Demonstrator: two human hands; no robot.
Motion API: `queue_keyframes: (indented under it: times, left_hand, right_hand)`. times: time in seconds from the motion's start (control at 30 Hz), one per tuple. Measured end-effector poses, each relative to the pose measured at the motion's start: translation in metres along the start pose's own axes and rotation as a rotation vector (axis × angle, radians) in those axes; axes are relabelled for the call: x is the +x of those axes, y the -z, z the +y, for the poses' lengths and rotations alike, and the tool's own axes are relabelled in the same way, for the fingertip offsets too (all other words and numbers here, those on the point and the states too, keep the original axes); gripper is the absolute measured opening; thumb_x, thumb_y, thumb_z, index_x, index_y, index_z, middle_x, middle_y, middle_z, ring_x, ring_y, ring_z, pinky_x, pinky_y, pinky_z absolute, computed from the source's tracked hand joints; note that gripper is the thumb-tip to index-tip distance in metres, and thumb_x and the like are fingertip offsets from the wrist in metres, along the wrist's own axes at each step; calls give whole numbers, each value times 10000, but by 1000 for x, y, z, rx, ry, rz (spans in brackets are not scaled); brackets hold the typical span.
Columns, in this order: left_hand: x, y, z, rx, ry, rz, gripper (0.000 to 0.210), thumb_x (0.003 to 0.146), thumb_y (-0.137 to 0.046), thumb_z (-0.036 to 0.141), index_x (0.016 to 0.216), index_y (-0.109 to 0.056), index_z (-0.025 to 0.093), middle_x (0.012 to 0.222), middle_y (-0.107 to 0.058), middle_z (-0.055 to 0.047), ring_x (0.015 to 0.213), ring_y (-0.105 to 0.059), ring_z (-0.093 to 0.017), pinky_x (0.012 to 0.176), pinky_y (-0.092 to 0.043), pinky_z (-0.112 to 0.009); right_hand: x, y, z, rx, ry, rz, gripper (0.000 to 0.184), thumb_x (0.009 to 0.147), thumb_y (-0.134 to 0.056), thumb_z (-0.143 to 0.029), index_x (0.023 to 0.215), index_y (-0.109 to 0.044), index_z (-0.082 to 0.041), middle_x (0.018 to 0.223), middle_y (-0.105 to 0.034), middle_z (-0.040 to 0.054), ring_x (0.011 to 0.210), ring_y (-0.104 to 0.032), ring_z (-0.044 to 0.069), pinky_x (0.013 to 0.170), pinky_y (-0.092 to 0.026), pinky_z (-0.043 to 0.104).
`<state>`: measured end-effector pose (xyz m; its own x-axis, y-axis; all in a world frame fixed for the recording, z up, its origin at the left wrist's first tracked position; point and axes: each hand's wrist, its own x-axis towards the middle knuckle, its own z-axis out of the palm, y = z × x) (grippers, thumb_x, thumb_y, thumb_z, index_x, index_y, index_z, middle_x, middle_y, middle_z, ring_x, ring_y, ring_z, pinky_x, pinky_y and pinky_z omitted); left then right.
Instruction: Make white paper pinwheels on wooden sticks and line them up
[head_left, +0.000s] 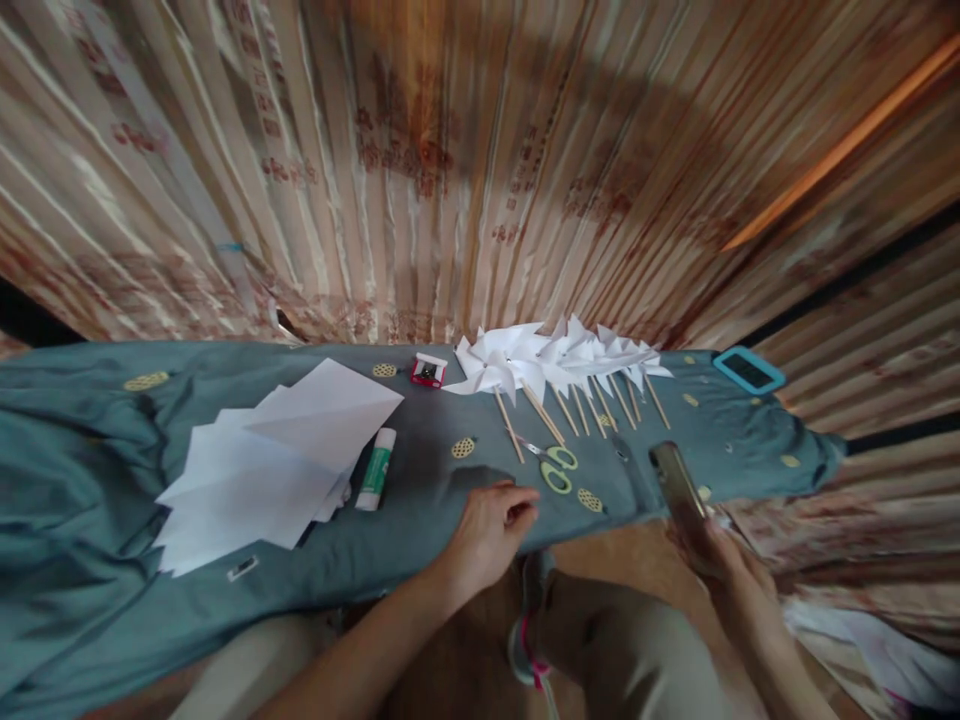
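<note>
My right hand point(724, 560) is wrapped round a smartphone point(679, 485), raised past the front edge of the cloth-covered table point(420, 545). My left hand point(491, 530) is at that edge with its fingers curled in, and no object shows in it. Just beyond it lie scissors point(556, 470) with light green handles. Several white paper pinwheels point(525, 355) on wooden sticks overlap in a row at the back. To the left, a green and white glue stick point(376, 468) lies beside a fanned stack of white paper sheets point(255, 465).
A small red and white box point(428, 370) sits near the back edge. At the right end lies a blue-framed device with a dark screen point(748, 370). A patterned curtain point(375, 180) hangs behind the table. My legs point(622, 640) are under the front edge.
</note>
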<state>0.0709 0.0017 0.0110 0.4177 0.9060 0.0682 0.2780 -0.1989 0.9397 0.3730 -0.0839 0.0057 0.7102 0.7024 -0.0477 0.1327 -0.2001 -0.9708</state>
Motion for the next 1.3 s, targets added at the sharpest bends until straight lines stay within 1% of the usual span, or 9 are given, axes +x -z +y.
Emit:
queue_keyframes:
  times: [0.13,0.27,0.37,0.47,0.63,0.8,1.03,1.2,1.3]
  left_hand:
    - [3,1,7,-304,81,58,275,838,-585,346,993,-747,188,943,-764,-77,828,-696,-205,769,-534,-300]
    - [10,12,13,-512,85,155,386,852,-562,420,1140,-685,193,1166,-713,-96,1025,-672,-239,828,-538,-323]
    - [18,22,15,-604,69,264,416,859,-551,430,1207,-626,215,1250,-670,-75,1158,-613,-243,918,-510,-334]
    - [24,29,13,-710,81,386,402,850,-561,461,1155,-631,209,1249,-665,-69,1206,-578,-232,988,-468,-324]
    - [27,44,14,-985,136,456,447,850,-549,504,1173,-606,200,1273,-645,-69,1213,-573,-218,1015,-456,-329]
    - [27,66,13,-1096,199,527,493,855,-545,527,1213,-594,192,1280,-641,-75,1210,-574,-216,984,-478,-316]
    - [22,88,6,-1153,260,547,499,868,-524,559,1116,-651,144,1014,-747,-56,1033,-669,-225,901,-519,-317]
    - [18,90,4,-1133,387,621,423,901,-506,489,974,-686,113,857,-753,-56,920,-702,-224,830,-540,-312]
    - [17,89,2,-1089,420,594,447,900,-488,519,904,-688,120,767,-737,-48,793,-710,-216,724,-549,-298]
  right_hand:
    - [-50,-60,-28,91,-35,-193,517,700,-723,-553,1072,-697,-196,1006,-755,106,909,-721,278,827,-561,409]
    - [-68,-136,-53,34,172,-429,553,736,-699,-558,1149,-648,-193,1013,-755,96,955,-697,277,902,-527,446]
    - [-74,-182,-66,-82,333,-449,568,797,-649,-541,1244,-595,-194,1193,-694,114,1113,-636,287,998,-469,469]
    - [-79,-207,-71,-212,479,-427,649,800,-653,-521,1331,-525,-169,1310,-616,152,1217,-570,312,1055,-417,494]
    - [-90,-223,-70,-209,614,-467,691,845,-617,-476,1419,-421,-143,1411,-526,168,1320,-482,304,1116,-362,492]
    - [-102,-234,-71,-96,556,-541,625,872,-597,-442,1421,-421,-201,1424,-524,116,1332,-475,276,1120,-376,454]
    - [-98,-249,-74,352,105,-623,528,788,-658,-470,1232,-577,-196,1084,-719,85,1045,-663,253,943,-512,407]
    - [-99,-251,-81,548,-197,-872,289,690,-761,-415,885,-702,-211,838,-735,8,841,-683,192,785,-546,289]
    - [-101,-247,-81,557,-279,-972,267,662,-790,-377,845,-698,-206,770,-701,-15,695,-648,147,637,-566,252]
